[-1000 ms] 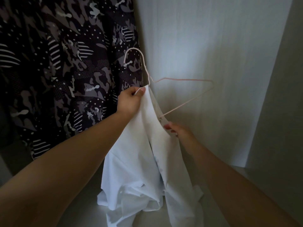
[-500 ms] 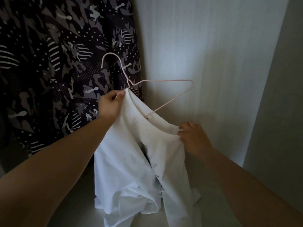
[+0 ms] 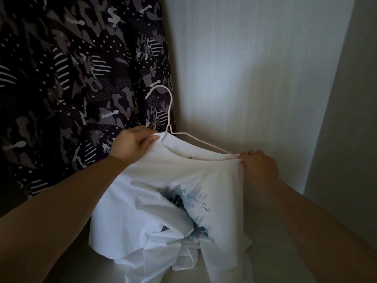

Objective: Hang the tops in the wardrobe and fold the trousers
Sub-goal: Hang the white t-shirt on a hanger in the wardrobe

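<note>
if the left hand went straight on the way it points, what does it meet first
Probably the hanger, its wire neck just past the left hand; behind it the pale wall, depth unclear.

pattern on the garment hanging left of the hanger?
Dark camouflage print in black and grey, with white dots and stripe patches. The head view, the only one, shows it clearly.

Dim light, pale grained back wall [image 3: 255, 68] w/ brighter patch, grey side panel [image 3: 350, 119] rt, pale floor [image 3: 269, 258]
</note>
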Demonstrator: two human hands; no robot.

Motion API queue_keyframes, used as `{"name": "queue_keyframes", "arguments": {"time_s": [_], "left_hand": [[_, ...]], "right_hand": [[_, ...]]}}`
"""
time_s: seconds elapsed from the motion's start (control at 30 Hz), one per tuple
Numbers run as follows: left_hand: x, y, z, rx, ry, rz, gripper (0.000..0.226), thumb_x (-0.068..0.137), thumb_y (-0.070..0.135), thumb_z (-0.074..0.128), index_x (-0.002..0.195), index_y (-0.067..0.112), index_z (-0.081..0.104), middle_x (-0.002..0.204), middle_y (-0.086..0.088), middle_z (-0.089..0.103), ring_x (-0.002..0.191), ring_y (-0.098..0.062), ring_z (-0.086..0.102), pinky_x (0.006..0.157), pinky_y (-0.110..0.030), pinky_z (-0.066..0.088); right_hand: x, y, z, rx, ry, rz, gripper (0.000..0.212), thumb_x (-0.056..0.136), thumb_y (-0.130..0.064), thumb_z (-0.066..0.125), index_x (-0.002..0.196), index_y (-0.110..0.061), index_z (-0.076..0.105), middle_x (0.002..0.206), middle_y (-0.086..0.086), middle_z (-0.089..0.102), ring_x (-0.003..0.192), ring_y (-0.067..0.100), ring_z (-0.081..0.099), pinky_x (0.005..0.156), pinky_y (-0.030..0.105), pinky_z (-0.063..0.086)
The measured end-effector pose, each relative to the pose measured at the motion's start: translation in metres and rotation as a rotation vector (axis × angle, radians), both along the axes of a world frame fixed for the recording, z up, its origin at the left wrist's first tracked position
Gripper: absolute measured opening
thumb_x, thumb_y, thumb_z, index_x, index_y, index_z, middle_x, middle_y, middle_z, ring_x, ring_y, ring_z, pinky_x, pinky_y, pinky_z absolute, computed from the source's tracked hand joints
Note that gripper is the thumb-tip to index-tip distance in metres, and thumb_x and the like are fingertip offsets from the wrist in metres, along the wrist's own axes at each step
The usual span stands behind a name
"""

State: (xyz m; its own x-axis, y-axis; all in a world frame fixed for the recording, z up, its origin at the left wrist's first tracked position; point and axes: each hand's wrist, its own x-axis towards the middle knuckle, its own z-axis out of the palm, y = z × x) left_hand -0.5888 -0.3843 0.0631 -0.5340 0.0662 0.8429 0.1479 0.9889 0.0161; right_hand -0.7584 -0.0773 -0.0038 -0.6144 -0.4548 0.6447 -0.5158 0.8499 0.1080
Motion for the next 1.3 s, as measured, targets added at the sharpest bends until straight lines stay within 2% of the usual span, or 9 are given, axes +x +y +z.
{"name": "queue_keyframes", "arguments": {"time_s": [0.1, 0.2, 0.47, 0.57, 0.7, 0.93, 1.03, 1.1, 1.3], "left_hand": [[-0.001, 0.003, -0.002, -0.218, -0.009, -0.002, 0.054, 0.097, 0.049, 0.035, 0.094, 0.011, 0.074, 0.079, -0.007, 0.068, 0.057, -0.026, 0.063, 0.049, -0.03, 0.052], [-0.009, 0.012, -0.003, -0.252, -0.027, 0.056, 0.044, 0.092, 0.042, 0.042, 0.092, 0.012, 0.074, 0.075, -0.006, 0.067, 0.053, -0.027, 0.062, 0.044, -0.03, 0.049], [-0.03, 0.052, 0.006, 0.333, -0.158, 0.117, 0.023, 0.091, 0.036, 0.06, 0.101, 0.021, 0.074, 0.092, -0.003, 0.07, 0.087, -0.022, 0.064, 0.08, -0.035, 0.05], [-0.036, 0.066, 0.009, 0.411, -0.281, 0.132, 0.021, 0.09, 0.04, 0.058, 0.098, 0.027, 0.074, 0.091, 0.003, 0.072, 0.087, -0.016, 0.064, 0.079, -0.03, 0.05], [-0.036, 0.074, 0.016, 0.553, -0.185, 0.055, 0.02, 0.089, 0.038, 0.06, 0.095, 0.027, 0.075, 0.088, 0.005, 0.071, 0.087, -0.015, 0.064, 0.081, -0.03, 0.051], [-0.029, 0.078, 0.028, 0.736, -0.092, -0.168, 0.014, 0.09, 0.026, 0.063, 0.096, 0.02, 0.074, 0.091, 0.011, 0.066, 0.094, -0.009, 0.062, 0.09, -0.025, 0.047], [-0.029, 0.078, 0.034, 0.791, -0.158, -0.192, 0.02, 0.094, 0.025, 0.057, 0.093, 0.012, 0.072, 0.082, 0.01, 0.063, 0.08, -0.003, 0.057, 0.075, -0.009, 0.043], [-0.029, 0.077, 0.039, 0.803, -0.154, -0.182, 0.027, 0.097, 0.024, 0.051, 0.085, 0.005, 0.067, 0.075, 0.004, 0.06, 0.07, -0.005, 0.052, 0.062, -0.003, 0.037], [-0.024, 0.073, 0.049, 0.619, -0.145, -0.137, 0.028, 0.095, 0.032, 0.053, 0.068, 0.023, 0.055, 0.066, 0.01, 0.054, 0.063, -0.003, 0.05, 0.062, -0.022, 0.04]], "right_hand": [[-0.002, 0.0, 0.005, -0.081, -0.058, 0.015, 0.02, 0.093, -0.021, 0.047, 0.106, -0.019, 0.062, 0.102, 0.004, 0.064, 0.096, 0.027, 0.06, 0.071, 0.031, 0.046], [-0.005, -0.005, 0.01, -0.217, -0.152, 0.09, 0.021, 0.093, -0.02, 0.048, 0.106, -0.015, 0.063, 0.105, 0.009, 0.066, 0.096, 0.03, 0.061, 0.076, 0.033, 0.045], [0.013, -0.027, 0.039, -0.584, -0.258, 0.397, 0.015, 0.089, -0.011, 0.049, 0.096, -0.008, 0.063, 0.098, 0.011, 0.067, 0.085, 0.027, 0.06, 0.066, 0.025, 0.033], [0.023, -0.039, 0.057, -0.57, -0.175, 0.522, 0.024, 0.083, -0.017, 0.043, 0.095, -0.009, 0.062, 0.103, 0.006, 0.063, 0.086, 0.025, 0.058, 0.068, 0.026, 0.038], [0.026, -0.048, 0.071, -0.547, -0.199, 0.597, 0.014, 0.087, -0.007, 0.048, 0.098, -0.008, 0.057, 0.104, 0.005, 0.06, 0.09, 0.028, 0.059, 0.079, 0.038, 0.046], [0.023, -0.04, 0.087, -0.635, -0.444, 0.623, 0.031, 0.091, -0.007, 0.049, 0.121, -0.016, 0.05, 0.101, 0.0, 0.058, 0.091, 0.019, 0.055, 0.08, 0.024, 0.038], [0.022, -0.042, 0.096, -0.57, -0.414, 0.592, 0.012, 0.093, -0.025, 0.055, 0.099, -0.021, 0.064, 0.074, -0.011, 0.055, 0.07, 0.01, 0.05, 0.069, 0.026, 0.037], [0.02, -0.041, 0.103, -0.533, -0.359, 0.55, 0.016, 0.092, -0.029, 0.055, 0.081, -0.024, 0.065, 0.063, -0.011, 0.054, 0.066, 0.013, 0.049, 0.066, 0.028, 0.037], [0.017, -0.038, 0.115, -0.581, -0.309, 0.521, 0.02, 0.093, -0.026, 0.054, 0.075, -0.024, 0.061, 0.061, -0.002, 0.053, 0.059, 0.016, 0.044, 0.064, 0.03, 0.038]]}}
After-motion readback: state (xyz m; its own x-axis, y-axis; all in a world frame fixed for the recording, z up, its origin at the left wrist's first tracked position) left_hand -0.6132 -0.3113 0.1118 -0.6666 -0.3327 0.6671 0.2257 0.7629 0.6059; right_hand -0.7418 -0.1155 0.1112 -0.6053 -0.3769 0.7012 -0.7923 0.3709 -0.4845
